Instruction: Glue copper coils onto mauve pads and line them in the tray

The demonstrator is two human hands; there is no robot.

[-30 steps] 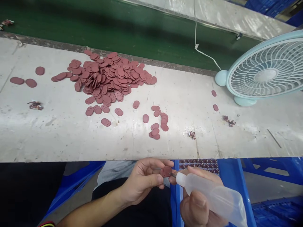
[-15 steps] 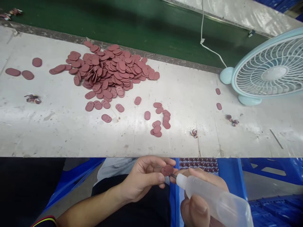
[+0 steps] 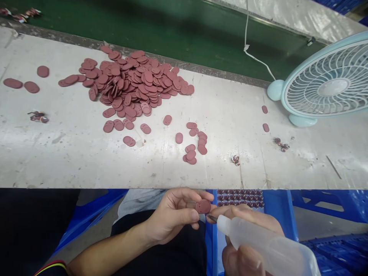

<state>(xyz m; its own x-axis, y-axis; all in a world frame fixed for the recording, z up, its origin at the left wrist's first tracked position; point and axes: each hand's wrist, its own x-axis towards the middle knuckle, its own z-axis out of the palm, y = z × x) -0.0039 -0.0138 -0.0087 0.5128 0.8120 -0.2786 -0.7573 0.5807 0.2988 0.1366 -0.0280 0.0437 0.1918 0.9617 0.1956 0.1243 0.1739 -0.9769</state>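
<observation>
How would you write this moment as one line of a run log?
left hand: holding disc | right hand: holding bottle, nozzle near disc | table: disc pile, fan

The white worktop point(image 3: 143, 168) is bright, with soft shiny patches near its front edge. Below the left end of that edge, it is almost black. Dark, fuzzy bands cross the green strip point(image 3: 184, 27) behind the back edge. The fan point(image 3: 333, 87) near the right end looks stretched, and the cloudy bottle point(image 3: 270, 241) looks a bit blurry.
</observation>
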